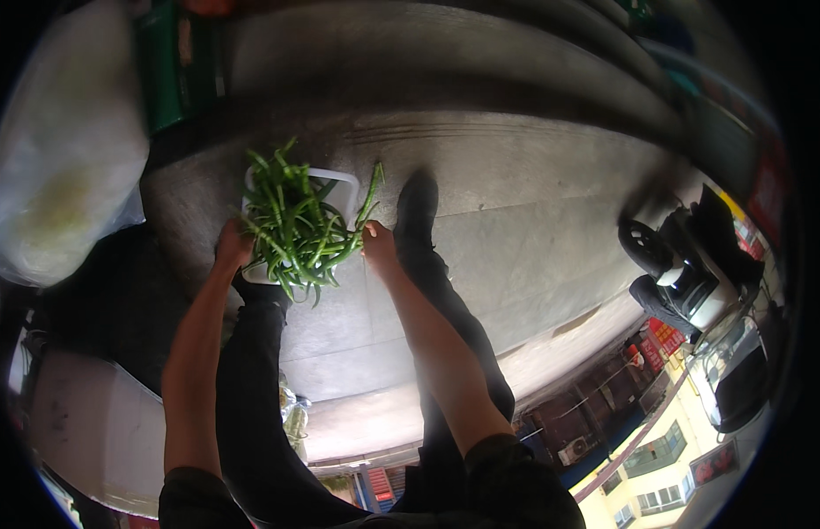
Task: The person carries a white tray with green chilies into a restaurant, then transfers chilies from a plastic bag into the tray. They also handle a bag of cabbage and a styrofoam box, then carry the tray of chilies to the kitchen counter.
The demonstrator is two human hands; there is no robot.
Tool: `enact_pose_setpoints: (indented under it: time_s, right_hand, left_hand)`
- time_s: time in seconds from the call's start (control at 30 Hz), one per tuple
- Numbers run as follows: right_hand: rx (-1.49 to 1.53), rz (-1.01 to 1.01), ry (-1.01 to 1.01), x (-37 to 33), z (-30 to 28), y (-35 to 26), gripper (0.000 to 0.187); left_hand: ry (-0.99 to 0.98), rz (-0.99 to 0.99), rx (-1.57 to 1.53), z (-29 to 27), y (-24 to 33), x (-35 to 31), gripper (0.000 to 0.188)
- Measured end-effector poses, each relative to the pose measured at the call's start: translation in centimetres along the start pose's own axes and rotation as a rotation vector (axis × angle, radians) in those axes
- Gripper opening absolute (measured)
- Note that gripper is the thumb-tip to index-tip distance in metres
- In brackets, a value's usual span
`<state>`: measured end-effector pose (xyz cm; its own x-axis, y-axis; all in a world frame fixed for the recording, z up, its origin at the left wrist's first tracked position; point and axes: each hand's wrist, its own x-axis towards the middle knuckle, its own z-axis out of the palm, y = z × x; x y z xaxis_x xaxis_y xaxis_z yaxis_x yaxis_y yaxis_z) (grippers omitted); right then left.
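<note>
A white plastic basket [346, 178] heaped with long green chili peppers [291, 216] is between my two hands, left of the middle. Several peppers stick out past its rim, and one long pepper points up at the right side. My left hand [234, 245] is closed at the basket's left side, its fingertips partly hidden by the peppers. At the right side, my right hand [378, 244] is closed at the rim, close against the pepper tips. Most of the basket's walls and floor are covered by the peppers.
Grey concrete floor [515, 229] lies under my feet, with a dark shoe [418, 198] right of the basket. A large translucent plastic bag [70, 167] and a green crate [159, 66] stand at the upper left. A parked scooter [692, 273] is at the far right.
</note>
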<state>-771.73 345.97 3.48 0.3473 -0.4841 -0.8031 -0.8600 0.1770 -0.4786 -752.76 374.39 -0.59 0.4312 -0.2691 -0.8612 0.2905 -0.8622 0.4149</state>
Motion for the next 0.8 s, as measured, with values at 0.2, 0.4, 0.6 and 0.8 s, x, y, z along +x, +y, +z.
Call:
enact_pose_setpoints:
  time_s: [0.2,0.4,0.6,0.8]
  right_hand:
    - [-0.421,-0.036,0.211,1.7,-1.4,-2.4,0.035]
    - [-0.606,0.153,0.142,6.8,3.4,0.1,0.045]
    - [-0.208,-0.06,0.153,4.0,1.6,1.2,0.031]
    - [0.032,-0.299,0.388,-10.4,-9.5,-15.4,0.032]
  left_hand:
    - [0.11,0.184,0.126,-6.6,-8.1,-1.9,0.035]
    - [0.051,0.159,-0.444,-9.6,-11.9,-3.3,0.03]
    - [0.068,0.154,-0.243,-8.6,-6.0,-7.4,0.035]
    - [-0.116,0.38,-0.565,-10.5,12.8,-17.0,0.031]
